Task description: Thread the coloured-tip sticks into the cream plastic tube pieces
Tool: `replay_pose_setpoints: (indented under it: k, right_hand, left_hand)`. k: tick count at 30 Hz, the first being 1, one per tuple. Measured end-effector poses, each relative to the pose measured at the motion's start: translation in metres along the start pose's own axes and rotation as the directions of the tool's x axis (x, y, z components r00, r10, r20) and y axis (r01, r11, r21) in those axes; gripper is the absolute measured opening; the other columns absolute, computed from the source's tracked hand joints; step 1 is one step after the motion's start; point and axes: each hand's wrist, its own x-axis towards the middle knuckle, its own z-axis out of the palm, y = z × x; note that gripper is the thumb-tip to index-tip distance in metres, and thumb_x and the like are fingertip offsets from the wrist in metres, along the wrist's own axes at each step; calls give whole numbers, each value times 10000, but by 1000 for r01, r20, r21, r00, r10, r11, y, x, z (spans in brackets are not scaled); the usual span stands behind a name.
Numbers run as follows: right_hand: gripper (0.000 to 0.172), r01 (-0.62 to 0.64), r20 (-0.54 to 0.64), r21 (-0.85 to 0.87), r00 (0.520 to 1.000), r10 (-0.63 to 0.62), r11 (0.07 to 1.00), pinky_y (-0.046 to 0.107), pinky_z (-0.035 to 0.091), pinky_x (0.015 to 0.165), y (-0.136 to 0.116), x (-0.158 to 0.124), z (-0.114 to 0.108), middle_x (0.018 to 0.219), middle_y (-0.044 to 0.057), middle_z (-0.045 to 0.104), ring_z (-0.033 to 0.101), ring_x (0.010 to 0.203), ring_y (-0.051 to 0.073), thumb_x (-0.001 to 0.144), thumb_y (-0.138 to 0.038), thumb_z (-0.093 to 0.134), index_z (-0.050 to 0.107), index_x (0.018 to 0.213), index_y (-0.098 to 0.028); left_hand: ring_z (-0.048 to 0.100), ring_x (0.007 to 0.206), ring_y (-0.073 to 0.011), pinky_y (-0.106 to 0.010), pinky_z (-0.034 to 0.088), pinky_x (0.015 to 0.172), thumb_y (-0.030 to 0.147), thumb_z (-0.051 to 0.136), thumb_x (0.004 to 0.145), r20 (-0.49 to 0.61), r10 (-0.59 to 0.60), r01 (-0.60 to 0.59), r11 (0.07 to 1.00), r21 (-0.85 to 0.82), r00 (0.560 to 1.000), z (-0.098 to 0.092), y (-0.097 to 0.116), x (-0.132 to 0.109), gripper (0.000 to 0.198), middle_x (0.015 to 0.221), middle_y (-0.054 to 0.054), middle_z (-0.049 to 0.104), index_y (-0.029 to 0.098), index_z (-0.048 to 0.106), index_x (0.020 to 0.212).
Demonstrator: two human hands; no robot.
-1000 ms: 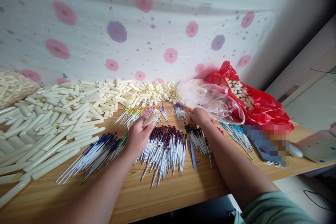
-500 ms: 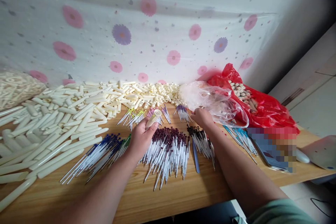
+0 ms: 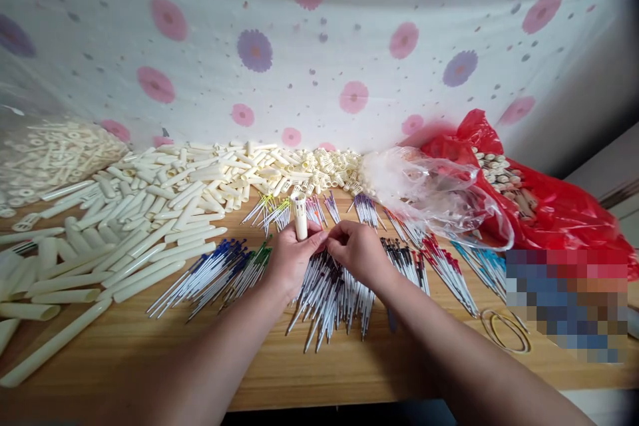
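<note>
The wooden table (image 3: 299,383) stood against a wall hung with a white plastic sheet (image 3: 324,46) printed with pink and purple flowers, the light dull and the right side of the room in shadow. Over the middle of the table the left hand (image 3: 295,259) was closed around a cream tube (image 3: 301,219), held upright with its slotted end on top. The right hand (image 3: 360,254) came in just beside it, fingers bent together as in a pinch; I couldn't tell whether anything was between them. Below both hands a thick spread of dark-tipped sticks (image 3: 332,309) pointed toward the near edge. Blue-tipped sticks (image 3: 204,273) and green-tipped sticks (image 3: 252,271) lay to their left, black-tipped sticks (image 3: 403,256) and red-tipped sticks (image 3: 446,273) to their right. Cream tubes covered the left part in a wide heap (image 3: 150,213), running along the back edge, and a clear bag (image 3: 64,153) of cream pieces bulged at the far left corner. Toward the far right corner a crumpled clear bag (image 3: 424,190) leaned by a red bag (image 3: 574,213), which lay open on more pale pieces.
</note>
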Motion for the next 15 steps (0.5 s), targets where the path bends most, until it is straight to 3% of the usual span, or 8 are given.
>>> replay_pose_setpoints:
  k: [4, 7, 9, 12, 15]
  right_hand:
    - [104, 64, 12, 30, 998, -65, 997, 214, 352, 515, 1, -6, -2, 601, 10, 628, 509, 530, 102, 709, -228, 567, 633, 657, -167]
    - [106, 223, 33, 102, 973, -228, 969, 216, 371, 533, 4, -9, -6, 605, -2, 607, 502, 539, 93, 732, -207, 574, 610, 640, -170]
    - [112, 295, -47, 185, 955, -292, 937, 223, 398, 558, 9, -8, -9, 638, 2, 599, 510, 571, 96, 757, -217, 576, 604, 659, -170]
    - [137, 281, -207, 368, 954, -217, 886, 243, 445, 581, 20, -3, -11, 745, 29, 623, 538, 619, 106, 808, -268, 560, 645, 857, -171]
    - [237, 266, -191, 504, 962, -195, 822, 276, 491, 643, 29, 2, -13, 862, 51, 664, 591, 705, 123, 818, -302, 575, 652, 1017, -197]
  left_hand:
    - [564, 593, -85, -209, 468, 591, 206, 785, 557, -20, -11, 11, 999, 30, 1000, 1, 1, -2, 239, 622, 23, 602, 124, 600, 683]
    - [550, 593, -83, -198, 445, 574, 225, 782, 567, -20, -36, 37, 999, 27, 999, 1, 4, -3, 236, 624, 18, 602, 123, 616, 700]
    - [528, 571, -72, -183, 420, 551, 227, 774, 585, 20, -61, 61, 998, 0, 998, 1, 7, -4, 226, 617, 22, 591, 128, 618, 714]
    - [506, 545, -66, -181, 403, 539, 229, 753, 623, 103, -89, 90, 996, -10, 991, 2, 10, -5, 195, 621, 18, 594, 135, 614, 723]
    - [509, 555, -78, -193, 408, 547, 232, 742, 640, 177, -113, 115, 993, -4, 978, 3, 11, -8, 179, 627, 5, 602, 137, 613, 720]
